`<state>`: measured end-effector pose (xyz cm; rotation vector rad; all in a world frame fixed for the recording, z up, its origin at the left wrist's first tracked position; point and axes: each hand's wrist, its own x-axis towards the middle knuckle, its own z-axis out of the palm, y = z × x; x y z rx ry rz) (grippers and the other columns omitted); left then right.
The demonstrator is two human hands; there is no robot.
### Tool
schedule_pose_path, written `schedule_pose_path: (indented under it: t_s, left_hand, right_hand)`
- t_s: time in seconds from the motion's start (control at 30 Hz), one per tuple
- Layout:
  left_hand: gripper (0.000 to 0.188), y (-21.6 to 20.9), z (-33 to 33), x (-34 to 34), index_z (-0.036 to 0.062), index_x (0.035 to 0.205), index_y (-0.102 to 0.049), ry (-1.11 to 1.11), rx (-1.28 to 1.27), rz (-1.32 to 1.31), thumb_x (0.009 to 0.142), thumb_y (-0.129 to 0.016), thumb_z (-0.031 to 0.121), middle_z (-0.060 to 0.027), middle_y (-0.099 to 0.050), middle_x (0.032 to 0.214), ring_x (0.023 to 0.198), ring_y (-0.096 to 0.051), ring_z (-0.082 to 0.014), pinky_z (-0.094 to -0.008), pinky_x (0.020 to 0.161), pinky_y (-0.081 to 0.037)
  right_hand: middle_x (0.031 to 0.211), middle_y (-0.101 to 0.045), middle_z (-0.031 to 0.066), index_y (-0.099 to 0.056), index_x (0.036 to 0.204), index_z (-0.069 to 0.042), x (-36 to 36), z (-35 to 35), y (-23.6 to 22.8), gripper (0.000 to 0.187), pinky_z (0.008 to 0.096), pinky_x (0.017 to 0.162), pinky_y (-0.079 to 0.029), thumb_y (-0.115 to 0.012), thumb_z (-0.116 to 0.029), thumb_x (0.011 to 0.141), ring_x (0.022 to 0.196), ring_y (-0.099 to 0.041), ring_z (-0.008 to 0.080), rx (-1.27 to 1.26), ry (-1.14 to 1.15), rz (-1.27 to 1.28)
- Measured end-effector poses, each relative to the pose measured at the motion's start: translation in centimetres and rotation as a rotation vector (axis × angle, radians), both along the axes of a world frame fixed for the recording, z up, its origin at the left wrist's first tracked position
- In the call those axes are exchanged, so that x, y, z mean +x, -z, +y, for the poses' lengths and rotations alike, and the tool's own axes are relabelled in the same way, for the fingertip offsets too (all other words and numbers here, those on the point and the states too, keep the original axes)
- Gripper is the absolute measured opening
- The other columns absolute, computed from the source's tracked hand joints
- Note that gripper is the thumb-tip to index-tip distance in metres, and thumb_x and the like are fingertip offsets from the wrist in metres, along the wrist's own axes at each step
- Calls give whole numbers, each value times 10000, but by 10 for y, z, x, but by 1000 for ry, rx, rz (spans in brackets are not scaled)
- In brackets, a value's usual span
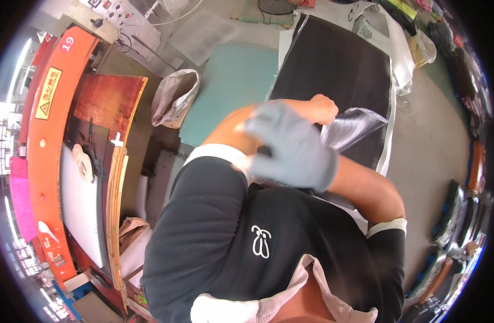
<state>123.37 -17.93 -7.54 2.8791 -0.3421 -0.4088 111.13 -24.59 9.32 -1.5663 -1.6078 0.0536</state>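
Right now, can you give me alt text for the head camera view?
A person's blurred gray-gloved right hand overlaps the bare left forearm, while the bare left hand appears curled beside a shiny, silvery flap over a large black four-sided sheet. A long orange painted frame stands at left.

I read the grey glove (296, 148) as matt cloth, black sheet (333, 62) smooth and matt, film flap (355, 129) glossy, plastic-looking. Orange beam (45, 177) looks like smooth painted metal; red wooden board (109, 102) glossy, streaky.
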Motion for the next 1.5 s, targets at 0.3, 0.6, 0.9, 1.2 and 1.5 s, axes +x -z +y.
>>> schedule_pose_path:
  t_s: [0.3, 0.6, 0.9, 1.2, 1.5]
  left_hand:
    - [216, -4, 8, -10, 114, 886, -721, 158, 40, -64, 791, -536, 171, -95, -697, 940, 912, -667, -243, -394, 745, -526]
    - [205, -9, 6, -12, 111, 830, -718, 249, 63, -155, 760, -528, 144, -93, -700, 896, 852, -675, -249, -397, 704, -534]
    - [210, -16, 4, -9, 117, 844, -718, 252, 93, -134, 775, -522, 145, -84, -700, 916, 885, -671, -242, -387, 729, -533]
    - [221, -13, -7, -6, 114, 876, -716, 235, 90, -96, 826, -518, 200, -84, -694, 941, 918, -660, -249, -393, 761, -524]
    - [249, -1, -12, 1, 109, 878, -711, 207, 80, -98, 866, -538, 288, -96, -693, 919, 920, -657, -264, -404, 769, -519]
  right_hand:
    - [850, -560, 48, -598, 900, -86, -95, 26, -83, 165, 352, 609, -442, -695, -162, 791, 717, -567, 230, 70, -556, 394]
    - [664, -574, 96, -562, 1058, -40, -70, 48, -39, 298, 373, 558, -462, -623, -189, 807, 619, -594, 281, -400, 38, 306]
    - [670, -572, 98, -564, 987, -85, -76, 39, -49, 289, 369, 569, -457, -664, -260, 780, 600, -585, 282, -415, 122, 325]
    - [629, -543, 51, -558, 853, -102, -76, 14, -51, 182, 338, 544, -448, -659, -226, 765, 573, -575, 239, -371, 114, 344]
    - [638, -519, 39, -568, 1033, -87, -62, 0, -49, 382, 332, 530, -449, -714, -237, 713, 569, -568, 227, -370, 94, 419]
